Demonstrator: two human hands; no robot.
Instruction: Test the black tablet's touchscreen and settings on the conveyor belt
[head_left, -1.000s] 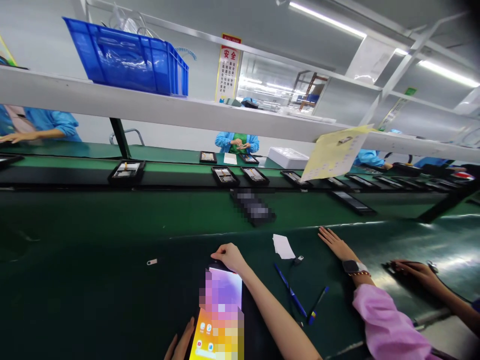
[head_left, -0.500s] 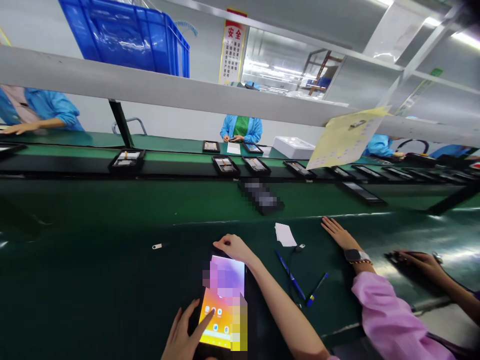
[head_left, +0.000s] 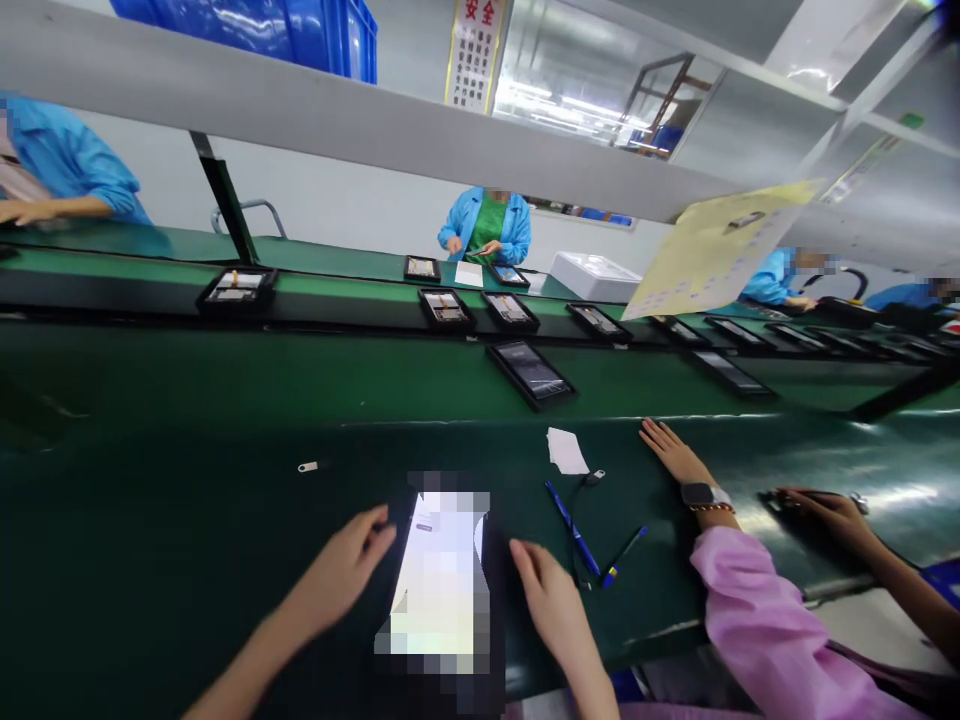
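Observation:
A tablet with a bright, mostly white screen lies on the dark green bench in front of me, parts of it blurred by blocks. Just off its left edge is my left hand, fingers loosely bent and apart, holding nothing. My right hand hovers beyond the right edge, empty, with thumb and fingers spread a little. To the right lie a blue pen, a second blue pen with a yellow part, a thin dark cable and small white papers.
A co-worker's hand in a pink sleeve rests at the right, near another person's hand. A small metal tab lies left. Behind, a dark-screened device sits before a row of opened devices. A yellow sheet hangs from the shelf.
My right hand has drawn back from the tablet's top to its right side. My left hand has lifted off the screen and moved up-left. The colourful home screen has turned mostly white.

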